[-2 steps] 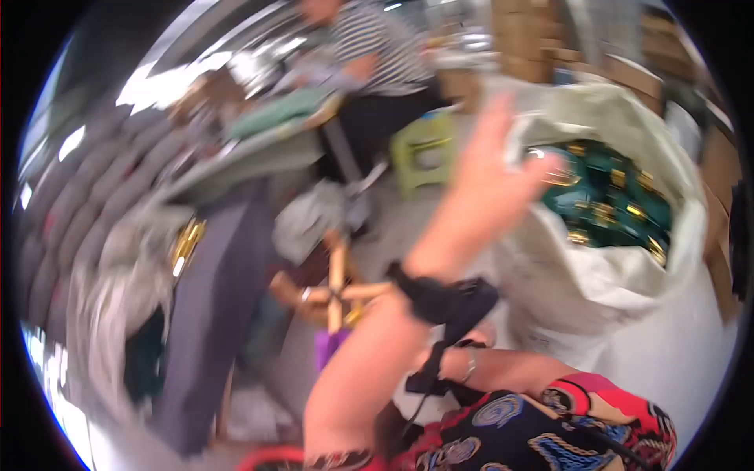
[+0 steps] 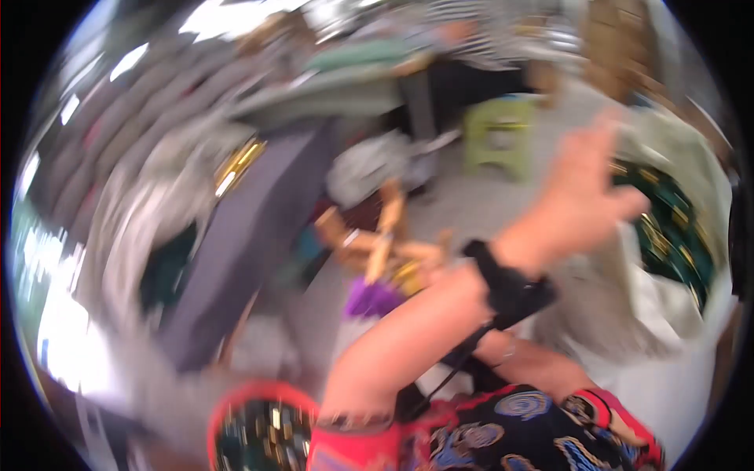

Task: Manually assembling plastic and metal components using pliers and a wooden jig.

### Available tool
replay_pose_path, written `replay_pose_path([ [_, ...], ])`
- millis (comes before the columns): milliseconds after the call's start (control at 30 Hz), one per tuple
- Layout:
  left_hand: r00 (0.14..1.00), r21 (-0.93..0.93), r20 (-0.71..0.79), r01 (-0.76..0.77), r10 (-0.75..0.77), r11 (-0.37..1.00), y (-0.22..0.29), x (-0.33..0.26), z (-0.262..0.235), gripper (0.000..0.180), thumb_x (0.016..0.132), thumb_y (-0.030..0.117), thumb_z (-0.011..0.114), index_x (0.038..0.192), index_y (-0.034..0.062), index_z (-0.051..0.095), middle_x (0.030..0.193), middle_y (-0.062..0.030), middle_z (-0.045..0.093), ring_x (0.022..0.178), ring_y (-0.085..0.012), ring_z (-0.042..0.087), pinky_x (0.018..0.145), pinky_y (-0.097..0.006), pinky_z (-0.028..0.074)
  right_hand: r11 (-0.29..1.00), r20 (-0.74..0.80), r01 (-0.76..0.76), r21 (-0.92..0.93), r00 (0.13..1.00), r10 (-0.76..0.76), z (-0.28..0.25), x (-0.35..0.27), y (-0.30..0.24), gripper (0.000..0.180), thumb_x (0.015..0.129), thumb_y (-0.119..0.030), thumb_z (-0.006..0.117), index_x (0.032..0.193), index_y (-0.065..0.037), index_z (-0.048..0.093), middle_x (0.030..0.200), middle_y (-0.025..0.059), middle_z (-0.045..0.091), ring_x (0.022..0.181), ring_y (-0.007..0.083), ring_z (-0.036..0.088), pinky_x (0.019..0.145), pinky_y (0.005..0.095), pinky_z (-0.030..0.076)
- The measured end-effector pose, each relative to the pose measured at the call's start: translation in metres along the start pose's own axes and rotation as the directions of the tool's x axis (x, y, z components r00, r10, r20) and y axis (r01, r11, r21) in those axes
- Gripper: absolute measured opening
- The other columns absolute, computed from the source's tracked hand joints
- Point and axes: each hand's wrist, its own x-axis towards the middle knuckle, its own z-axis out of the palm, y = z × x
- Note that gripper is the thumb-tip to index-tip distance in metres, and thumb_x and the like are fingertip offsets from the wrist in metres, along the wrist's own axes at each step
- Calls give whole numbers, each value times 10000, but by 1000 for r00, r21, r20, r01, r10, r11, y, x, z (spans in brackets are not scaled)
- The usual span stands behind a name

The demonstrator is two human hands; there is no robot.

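My left hand (image 2: pixel 569 192) is stretched out to the right, blurred, with fingers raised and thumb apart. Nothing shows in it. It is nearest the left rim of a white woven sack (image 2: pixel 667 306), overlapping it in the view. Dark green pieces with gold-coloured parts (image 2: pixel 667 224) fill the sack's mouth. A black strap (image 2: pixel 514 294) goes round my left wrist. My right hand (image 2: pixel 488 344) lies low, behind my left forearm and the strap; its fingers are hidden. A red-rimmed basin (image 2: pixel 224 404) of similar green and gold pieces stands beside my left elbow.
A wooden crosspiece stand (image 2: pixel 381 251) with a purple part (image 2: pixel 373 298) stands ahead. Leftward is a dark grey slanted panel (image 2: pixel 251 228) beside pale sacking (image 2: pixel 129 243). Farther off are a green stool (image 2: pixel 499 137) and a person in a striped top (image 2: pixel 463 31) at a table.
The view has swung left, so everything sits farther right in it. The red-rimmed basin shows more fully. My left hand stays stretched out near the sack's left rim.
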Motion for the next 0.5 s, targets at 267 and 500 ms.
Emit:
replay_pose_path([
  [267, 685, 609, -727, 677, -51, 414, 36, -311, -165, 394, 777, 83, 641, 1165, 35, 590, 1085, -146, 627, 994, -240, 613, 857, -332, 478, 989, 222, -149, 4, 964, 144, -18, 0, -7, 388, 689, -4, 612, 1074, -4, 558, 891, 25, 528, 753, 112, 529, 676, 257, 466],
  [500, -54, -59, -998, 919, 24, -390, 121, -616, -182, 275, 716, 161, 615, 955, 38, 673, 805, -172, 665, 790, -345, 645, 737, -418, 500, 959, 342, -282, -16, 900, 270, -13, -2, -15, 390, 687, -20, 611, 1070, -13, 540, 824, 2, 545, 717, 87, 522, 663, 234, 446],
])
